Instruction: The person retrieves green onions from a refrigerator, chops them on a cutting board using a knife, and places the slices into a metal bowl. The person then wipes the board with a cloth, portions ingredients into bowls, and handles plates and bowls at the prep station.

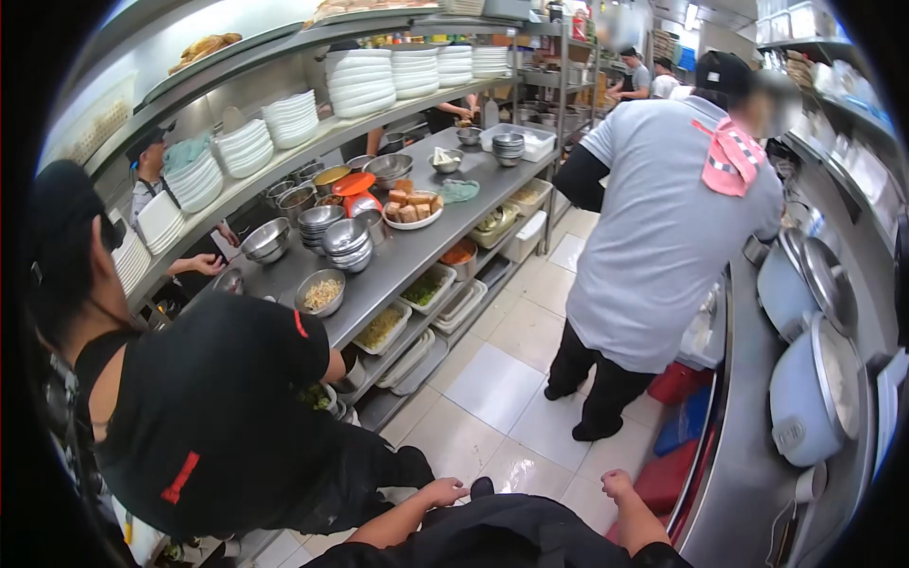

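My left hand (pixel 443 491) hangs low in front of my body, its fingers curled in, with nothing visible in it. It is nearest to the dark trouser leg of a co-worker (pixel 213 407) in black, who bends toward the lower shelves on the left. My right hand (pixel 616 484) is closed in a loose fist at my other side, and no object shows in it. Close to it are red containers (pixel 639 526) below the right-hand counter. Both hands are apart from the counters.
A tiled floor (pixel 488 379) runs ahead between a steel counter (pixel 454 213) with bowls and bread and a right counter with rice cookers (pixel 812 388). A co-worker (pixel 663 227) in grey stands ahead on the right. Plate stacks (pixel 360 83) line the upper shelf.
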### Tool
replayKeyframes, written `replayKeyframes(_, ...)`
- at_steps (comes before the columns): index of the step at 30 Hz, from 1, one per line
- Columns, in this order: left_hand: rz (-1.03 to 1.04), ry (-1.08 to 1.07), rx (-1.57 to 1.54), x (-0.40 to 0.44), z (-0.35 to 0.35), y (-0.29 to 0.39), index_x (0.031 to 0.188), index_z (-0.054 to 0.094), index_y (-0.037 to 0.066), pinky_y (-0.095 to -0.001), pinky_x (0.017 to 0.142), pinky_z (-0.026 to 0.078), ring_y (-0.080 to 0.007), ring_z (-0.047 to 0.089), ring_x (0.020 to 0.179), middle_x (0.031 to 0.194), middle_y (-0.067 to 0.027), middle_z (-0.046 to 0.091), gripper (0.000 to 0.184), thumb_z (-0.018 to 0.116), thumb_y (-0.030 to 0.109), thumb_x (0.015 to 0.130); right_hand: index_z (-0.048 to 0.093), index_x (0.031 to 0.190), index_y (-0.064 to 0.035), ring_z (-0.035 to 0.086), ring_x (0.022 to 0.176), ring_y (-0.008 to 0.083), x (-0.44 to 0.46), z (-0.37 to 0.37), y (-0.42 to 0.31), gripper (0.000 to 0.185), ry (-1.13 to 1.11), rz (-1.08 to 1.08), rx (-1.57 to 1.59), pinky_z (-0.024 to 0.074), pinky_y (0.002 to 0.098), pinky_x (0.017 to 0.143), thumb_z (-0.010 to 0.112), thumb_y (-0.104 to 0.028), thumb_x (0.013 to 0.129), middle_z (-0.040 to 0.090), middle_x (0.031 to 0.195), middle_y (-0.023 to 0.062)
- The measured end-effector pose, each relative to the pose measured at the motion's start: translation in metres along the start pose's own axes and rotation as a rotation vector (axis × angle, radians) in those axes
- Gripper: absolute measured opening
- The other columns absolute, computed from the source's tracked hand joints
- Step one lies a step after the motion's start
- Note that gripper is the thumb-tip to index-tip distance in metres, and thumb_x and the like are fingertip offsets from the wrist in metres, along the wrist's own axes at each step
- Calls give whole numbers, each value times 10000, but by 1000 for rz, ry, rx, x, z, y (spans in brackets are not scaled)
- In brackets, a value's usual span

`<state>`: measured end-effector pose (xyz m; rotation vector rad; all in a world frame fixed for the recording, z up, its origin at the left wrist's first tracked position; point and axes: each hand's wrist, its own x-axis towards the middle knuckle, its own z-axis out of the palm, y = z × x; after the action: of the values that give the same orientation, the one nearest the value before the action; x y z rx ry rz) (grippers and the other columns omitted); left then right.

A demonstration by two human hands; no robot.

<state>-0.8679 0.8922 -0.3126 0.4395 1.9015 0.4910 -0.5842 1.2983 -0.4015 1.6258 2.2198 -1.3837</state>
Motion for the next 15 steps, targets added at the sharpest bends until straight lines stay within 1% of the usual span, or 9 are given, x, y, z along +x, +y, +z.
replayKeyframes(1,-42,-23,-17,-5,-9,4,1356,587,21,-417,1025,477,-349,617,1200,1278,-226,648,713,616,567,899,695,775,-51,591,520,185,7,7,-16,74,-18,-24,-17,466,346,472,645,-95,809,652,654,92)
replayKeyframes(2,2,5,20,5,-17,0,1354,589,19,-419,1016,482,-350,622,1190,1274,-229,648,712,615,567,899,695,773,-53,591,521,184,14,13,-35,71,-36,-52,-36,466,345,472,649,-95,808,654,656,91)
replayKeyframes(4,90,63,92,28,-30,-7,1349,591,16,-423,998,493,-351,631,1169,1265,-236,649,710,615,566,900,697,799,-47,595,535,181,40,45,-39,69,-63,-82,-85,471,342,484,667,-108,810,655,672,88)
replayKeyframes(7,149,66,87,48,-60,8,1348,591,14,-423,1009,484,-357,624,1172,1277,-251,635,709,604,567,905,698,855,-33,614,572,178,66,88,-50,110,-87,-179,-87,483,337,505,699,-136,814,663,718,83)
replayKeyframes(8,116,41,77,54,-73,19,1351,588,13,-423,1012,482,-358,618,1182,1288,-253,628,708,602,564,907,698,876,-28,622,587,177,69,98,-62,133,-98,-217,-75,487,335,512,710,-146,815,668,737,81)
replayKeyframes(10,47,-28,71,54,-103,55,1355,583,12,-424,1018,478,-362,606,1202,1309,-258,613,705,599,558,910,697,916,-21,636,615,172,56,87,-103,180,-147,-215,-131,494,335,523,731,-168,818,671,769,75)
replayKeyframes(11,83,18,61,65,-112,63,1360,577,11,-422,1010,482,-360,616,1185,1295,-255,623,709,600,560,911,697,936,-17,643,629,170,43,76,-134,205,-164,-207,-148,498,335,528,741,-180,820,673,786,72)
replayKeyframes(14,208,135,53,106,-155,92,1369,563,8,-414,983,497,-352,645,1132,1250,-241,651,721,600,566,913,705,956,-18,657,665,165,63,58,-182,242,-408,-43,-57,512,332,560,752,-218,830,675,794,65)
replayKeyframes(15,251,162,47,119,-177,109,1371,561,8,-412,972,502,-347,654,1113,1233,-235,661,725,600,569,914,717,942,-27,653,688,155,71,57,-193,244,-345,-48,-19,518,318,597,750,-249,844,671,780,55)
